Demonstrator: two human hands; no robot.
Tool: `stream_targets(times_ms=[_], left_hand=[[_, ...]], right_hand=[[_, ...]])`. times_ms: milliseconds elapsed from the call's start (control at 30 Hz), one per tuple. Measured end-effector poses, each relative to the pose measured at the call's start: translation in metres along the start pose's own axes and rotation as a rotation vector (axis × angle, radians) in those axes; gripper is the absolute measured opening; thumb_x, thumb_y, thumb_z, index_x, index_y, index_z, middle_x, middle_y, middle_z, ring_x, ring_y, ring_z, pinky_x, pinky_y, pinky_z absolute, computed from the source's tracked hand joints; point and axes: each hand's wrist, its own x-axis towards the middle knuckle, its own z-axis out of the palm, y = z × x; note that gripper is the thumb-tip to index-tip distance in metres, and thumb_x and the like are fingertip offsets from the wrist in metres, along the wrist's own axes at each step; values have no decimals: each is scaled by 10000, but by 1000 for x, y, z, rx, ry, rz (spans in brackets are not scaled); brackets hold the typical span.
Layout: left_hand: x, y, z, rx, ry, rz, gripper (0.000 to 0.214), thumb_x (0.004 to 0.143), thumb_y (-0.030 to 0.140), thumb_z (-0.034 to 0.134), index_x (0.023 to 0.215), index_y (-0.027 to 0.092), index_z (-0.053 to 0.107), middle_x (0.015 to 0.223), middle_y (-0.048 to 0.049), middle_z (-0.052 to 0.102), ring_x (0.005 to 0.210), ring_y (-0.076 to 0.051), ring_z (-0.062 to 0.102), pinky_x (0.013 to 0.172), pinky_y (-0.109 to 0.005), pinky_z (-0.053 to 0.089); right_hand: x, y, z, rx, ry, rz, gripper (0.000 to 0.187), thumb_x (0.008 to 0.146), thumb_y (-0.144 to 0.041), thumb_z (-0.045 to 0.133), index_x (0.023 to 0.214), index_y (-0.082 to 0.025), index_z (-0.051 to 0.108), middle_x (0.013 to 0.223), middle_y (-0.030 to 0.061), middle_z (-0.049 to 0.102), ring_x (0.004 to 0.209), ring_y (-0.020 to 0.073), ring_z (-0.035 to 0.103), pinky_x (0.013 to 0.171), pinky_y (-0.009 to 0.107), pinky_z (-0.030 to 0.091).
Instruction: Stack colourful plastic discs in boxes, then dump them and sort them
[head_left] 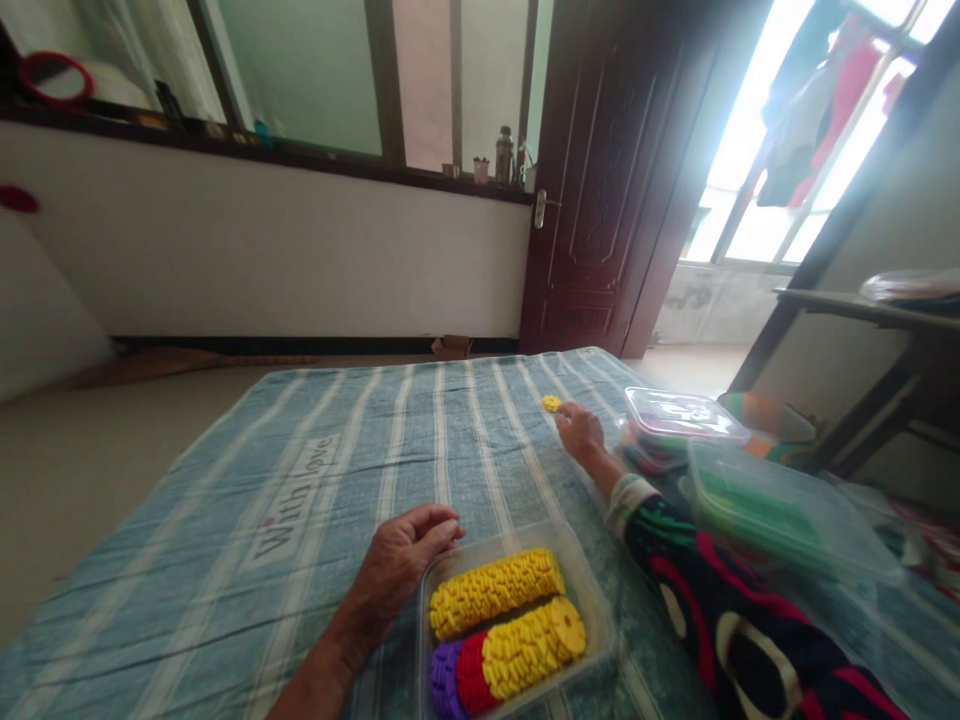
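Observation:
A clear plastic container (pixel 600 630) stands on the striped cloth in front of me. Inside lie two rows of stacked flower-shaped discs: one yellow row (pixel 495 590), and one row with purple (pixel 448 680), red (pixel 474 672) and yellow (pixel 534 648) parts. My left hand (pixel 409 560) is at the container's far left corner, thumb and fingers closed together; what they hold, if anything, is hidden. Farther out, my right hand (pixel 581 432) reaches over the cloth, fingers slightly apart. Its fingertips are close beside a single yellow flower-shaped disc (pixel 551 403); contact is unclear.
Blue-and-white striped cloth (pixel 360 440) covers the surface. On the right are a lidded clear box (pixel 682 415) and a clear box with green contents (pixel 780 520). A shelf (pixel 870 306) stands behind them, and a dark red door (pixel 600 180) is beyond.

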Motion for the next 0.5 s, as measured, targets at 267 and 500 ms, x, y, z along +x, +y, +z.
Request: stream_targets(times_ms=[267, 500], left_hand=[[0, 0, 0, -27, -16, -30, 300, 635, 401, 713, 813, 161, 678, 728, -39, 720, 623, -153, 612, 620, -267, 467], [-2, -1, 2, -15, 18, -11, 246, 639, 363, 707, 782, 164, 687, 710, -30, 710, 626, -151, 608, 656, -272, 468]], right_hand=[[53, -8, 17, -159, -104, 65, 498, 866, -323, 511, 1353, -222, 498, 1336, 118, 537, 1217, 251, 509, 965, 348, 410], [69, -21, 21, -290, -246, -22, 264, 889, -240, 541, 1120, -183, 655, 1196, 129, 612, 1144, 249, 564, 931, 343, 445]])
